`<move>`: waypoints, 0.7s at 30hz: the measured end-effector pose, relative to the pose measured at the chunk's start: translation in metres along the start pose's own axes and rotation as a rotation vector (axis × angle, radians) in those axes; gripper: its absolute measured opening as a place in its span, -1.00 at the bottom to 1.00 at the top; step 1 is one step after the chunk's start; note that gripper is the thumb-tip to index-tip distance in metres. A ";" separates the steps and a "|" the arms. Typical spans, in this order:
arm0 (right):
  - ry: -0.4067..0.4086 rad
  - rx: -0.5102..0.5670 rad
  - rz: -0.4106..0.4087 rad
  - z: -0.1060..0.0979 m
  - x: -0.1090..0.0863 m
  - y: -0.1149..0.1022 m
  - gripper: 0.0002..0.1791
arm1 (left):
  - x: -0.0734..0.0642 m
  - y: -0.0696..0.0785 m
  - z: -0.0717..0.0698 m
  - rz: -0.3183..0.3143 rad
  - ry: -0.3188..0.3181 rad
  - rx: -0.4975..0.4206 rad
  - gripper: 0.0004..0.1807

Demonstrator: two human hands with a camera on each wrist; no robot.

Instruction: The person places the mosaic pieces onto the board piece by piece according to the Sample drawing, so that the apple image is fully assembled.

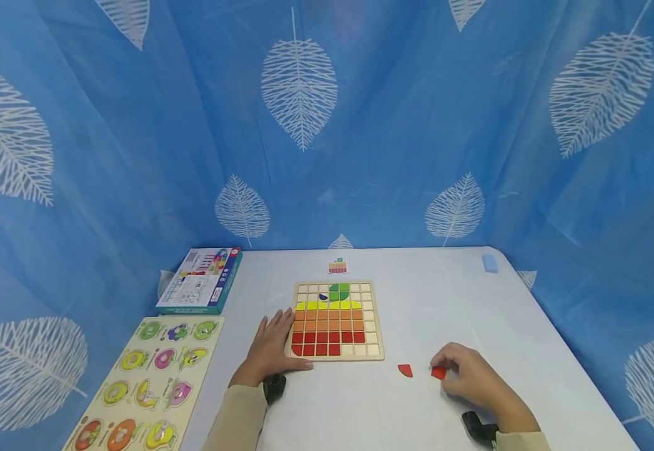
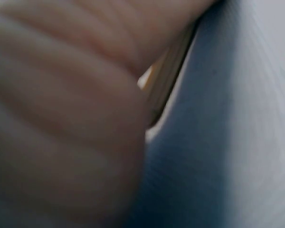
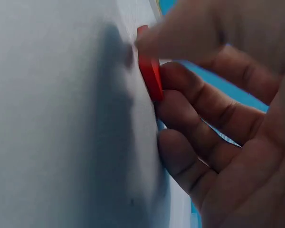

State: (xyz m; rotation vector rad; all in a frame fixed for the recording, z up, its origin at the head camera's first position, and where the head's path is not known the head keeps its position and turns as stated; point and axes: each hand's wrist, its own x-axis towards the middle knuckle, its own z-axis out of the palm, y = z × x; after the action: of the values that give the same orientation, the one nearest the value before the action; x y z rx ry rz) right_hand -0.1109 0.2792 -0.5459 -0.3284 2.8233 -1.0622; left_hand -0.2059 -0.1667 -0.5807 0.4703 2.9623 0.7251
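Observation:
A wooden grid board (image 1: pixel 379 338) lies on the table, with green, blue, yellow, orange and red tiles set in many of its squares. My left hand (image 1: pixel 270 347) rests at its lower left corner, fingers spread along the left side and thumb by the front edge. In the left wrist view the palm covers most of the board's edge (image 2: pixel 168 80). To the right, my right hand (image 1: pixel 470 376) pinches a red tile (image 3: pixel 152 76) between thumb and fingers, just at the tabletop. A red quarter-round tile (image 1: pixel 405 370) lies between that hand and the board.
Behind the board lies a small picture card (image 1: pixel 338 265) with a similar coloured pattern. At the left are a puzzle box (image 1: pixel 200 280) and a fruit puzzle board (image 1: pixel 152 382). A light blue block (image 1: pixel 490 263) sits at the back right. Blue leaf-print cloth surrounds the table.

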 end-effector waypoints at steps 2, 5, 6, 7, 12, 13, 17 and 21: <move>0.004 -0.012 0.006 0.000 -0.001 -0.001 -0.59 | 0.000 0.001 0.000 -0.002 0.000 0.002 0.48; 0.016 -0.025 0.013 0.000 -0.001 0.000 -0.61 | -0.001 0.002 -0.001 -0.005 -0.003 0.000 0.47; 0.020 -0.026 0.015 0.001 -0.001 0.000 -0.61 | 0.000 0.002 -0.001 -0.007 -0.006 0.000 0.48; 0.024 -0.030 0.016 0.001 -0.001 -0.001 -0.61 | -0.001 0.002 -0.001 -0.007 -0.006 -0.002 0.47; 0.052 -0.035 -0.027 0.004 0.001 -0.004 -0.61 | -0.001 0.002 0.000 -0.008 -0.005 0.005 0.47; 0.056 -0.034 -0.048 0.005 0.002 -0.005 -0.60 | -0.001 0.002 0.000 -0.009 -0.005 0.007 0.47; 0.065 -0.031 -0.131 0.006 0.012 -0.012 -0.59 | -0.001 0.001 -0.001 -0.008 -0.001 0.004 0.48; 0.066 -0.023 -0.233 0.007 0.026 -0.020 -0.58 | -0.001 0.001 0.000 -0.003 0.001 0.005 0.47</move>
State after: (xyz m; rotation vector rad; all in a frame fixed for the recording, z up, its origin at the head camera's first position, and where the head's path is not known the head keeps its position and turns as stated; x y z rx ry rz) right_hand -0.1319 0.2542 -0.5388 -0.6493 2.9122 -1.1002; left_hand -0.2049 -0.1664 -0.5803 0.4663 2.9656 0.7184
